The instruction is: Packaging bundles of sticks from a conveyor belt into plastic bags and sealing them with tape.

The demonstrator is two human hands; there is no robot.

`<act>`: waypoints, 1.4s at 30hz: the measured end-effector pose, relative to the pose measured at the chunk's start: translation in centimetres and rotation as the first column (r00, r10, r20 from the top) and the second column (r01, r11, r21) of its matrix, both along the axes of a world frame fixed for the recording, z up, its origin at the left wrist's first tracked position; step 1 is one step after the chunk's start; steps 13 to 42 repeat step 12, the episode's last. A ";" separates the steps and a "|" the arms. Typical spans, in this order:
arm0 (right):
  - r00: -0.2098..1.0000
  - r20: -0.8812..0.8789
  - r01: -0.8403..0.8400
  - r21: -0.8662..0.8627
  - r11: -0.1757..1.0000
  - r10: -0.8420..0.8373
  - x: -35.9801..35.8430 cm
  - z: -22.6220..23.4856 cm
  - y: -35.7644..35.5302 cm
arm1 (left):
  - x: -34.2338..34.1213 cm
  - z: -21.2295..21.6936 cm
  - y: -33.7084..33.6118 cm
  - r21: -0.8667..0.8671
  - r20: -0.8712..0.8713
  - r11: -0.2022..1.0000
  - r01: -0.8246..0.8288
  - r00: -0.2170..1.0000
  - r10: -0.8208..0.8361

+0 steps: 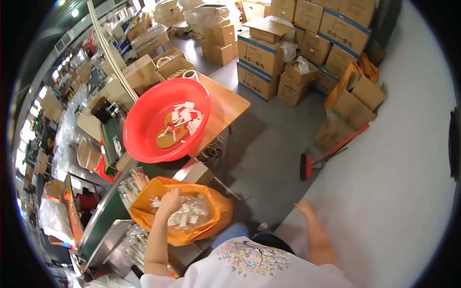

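Observation:
An orange sack (222, 207) stands with its mouth wide, directly before me. Inside lie many small white pieces in clear plastic packets (189, 213). My left hand (171, 201) reaches over the sack's mouth, its fingers curled at the packets; whatever they grip is hidden beneath them. Out to the right, beside the pale wall, my right hand (304, 208) hangs apart from everything, fingers loosely extended and nothing visible in them. Beyond the sack, a large red basin (144, 120) holds loose white pieces (185, 117) over a brownish patch at its bottom.
The basin rests partly on a wooden table (228, 103), near a white roll (190, 75). Cardboard cartons (261, 53) are stacked at the back. A red-handled broom (307, 165) leans by the white wall (398, 158). Bundled sticks in plastic (137, 245) lie left of the sack.

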State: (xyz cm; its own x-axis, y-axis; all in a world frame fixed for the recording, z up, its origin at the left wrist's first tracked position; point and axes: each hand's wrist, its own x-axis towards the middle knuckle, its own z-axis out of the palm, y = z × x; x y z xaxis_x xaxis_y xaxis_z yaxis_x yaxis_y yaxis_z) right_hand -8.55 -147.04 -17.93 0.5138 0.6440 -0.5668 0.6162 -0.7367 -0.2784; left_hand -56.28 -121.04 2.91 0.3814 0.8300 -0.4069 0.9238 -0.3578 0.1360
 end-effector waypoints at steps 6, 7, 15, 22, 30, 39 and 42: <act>0.660 -0.742 0.435 0.251 0.865 -0.116 15.5 0.8 22.3 | 15.4 -4.9 6.6 -0.894 0.203 0.446 -0.051 0.840 0.503; 0.677 -0.724 0.445 0.260 0.857 -0.132 19.1 -0.1 24.8 | 17.7 -7.7 9.1 -0.858 0.152 0.498 -0.126 0.863 0.482; 0.999 -0.026 -0.007 0.595 0.804 0.029 39.9 -12.9 20.8 | 36.0 -16.5 25.1 -0.201 0.174 0.980 0.002 0.984 0.033; 0.999 -0.026 -0.007 0.595 0.804 0.029 39.9 -12.9 20.8 | 36.0 -16.5 25.1 -0.201 0.174 0.980 0.002 0.984 0.033; 0.999 -0.026 -0.007 0.595 0.804 0.029 39.9 -12.9 20.8 | 36.0 -16.5 25.1 -0.201 0.174 0.980 0.002 0.984 0.033; 0.999 -0.026 -0.007 0.595 0.804 0.029 39.9 -12.9 20.8 | 36.0 -16.5 25.1 -0.201 0.174 0.980 0.002 0.984 0.033; 0.999 -0.026 -0.007 0.595 0.804 0.029 39.9 -12.9 20.8 | 36.0 -16.5 25.1 -0.201 0.174 0.980 0.002 0.984 0.033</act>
